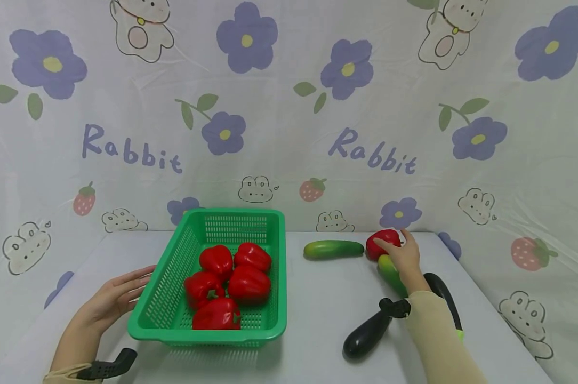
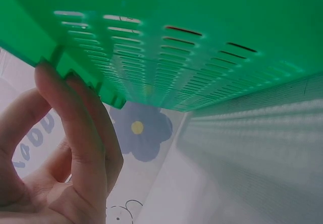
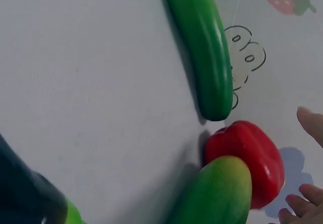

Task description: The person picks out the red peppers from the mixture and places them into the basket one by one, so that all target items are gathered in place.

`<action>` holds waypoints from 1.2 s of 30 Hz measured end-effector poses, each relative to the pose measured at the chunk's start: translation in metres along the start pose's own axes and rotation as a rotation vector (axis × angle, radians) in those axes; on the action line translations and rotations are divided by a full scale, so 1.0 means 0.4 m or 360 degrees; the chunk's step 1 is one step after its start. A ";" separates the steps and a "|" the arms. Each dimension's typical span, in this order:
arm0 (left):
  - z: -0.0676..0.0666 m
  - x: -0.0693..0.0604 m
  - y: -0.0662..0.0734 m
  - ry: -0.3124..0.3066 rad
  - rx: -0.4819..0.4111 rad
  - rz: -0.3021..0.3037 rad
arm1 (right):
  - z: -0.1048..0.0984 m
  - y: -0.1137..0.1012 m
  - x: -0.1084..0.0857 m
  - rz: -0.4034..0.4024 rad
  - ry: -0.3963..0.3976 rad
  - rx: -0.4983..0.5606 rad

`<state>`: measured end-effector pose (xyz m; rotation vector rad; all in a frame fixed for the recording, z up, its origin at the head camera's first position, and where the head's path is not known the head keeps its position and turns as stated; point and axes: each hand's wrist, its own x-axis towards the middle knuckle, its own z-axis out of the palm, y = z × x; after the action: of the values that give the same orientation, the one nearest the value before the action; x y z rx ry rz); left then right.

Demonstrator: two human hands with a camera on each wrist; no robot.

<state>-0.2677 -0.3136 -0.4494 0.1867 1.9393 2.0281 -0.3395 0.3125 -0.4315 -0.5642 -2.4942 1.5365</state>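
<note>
A green plastic basket (image 1: 279, 272) holds several red bell peppers (image 1: 249, 285). Beside its left wall is my left hand (image 1: 109, 298), and in the left wrist view its fingertips touch the basket's rim from underneath, fingers only slightly bent. My right hand (image 1: 407, 260) reaches over a red bell pepper (image 1: 377, 244) at the far right of the table, with thumb and fingers spread apart. The right wrist view shows that pepper (image 3: 260, 158) with a gap between it and the fingers. A green cucumber (image 1: 390, 271) lies against the pepper, partly hidden behind my right hand.
Another cucumber (image 1: 334, 249) lies left of the loose pepper, along the table's back edge. One dark eggplant (image 1: 367, 337) rests near my right wrist; a second eggplant (image 1: 441, 290) is partly covered by the right forearm. A printed curtain (image 1: 279, 106) hangs behind the white table (image 1: 318, 309).
</note>
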 end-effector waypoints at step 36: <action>-0.002 0.001 -0.002 0.0011 0.0032 -0.0026 | 0.011 0.046 0.071 0.0062 -0.0144 -0.0086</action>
<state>-0.2682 -0.3142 -0.4501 0.1680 1.9600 2.0019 -0.3625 0.3274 -0.4516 -0.5667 -2.6139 1.5458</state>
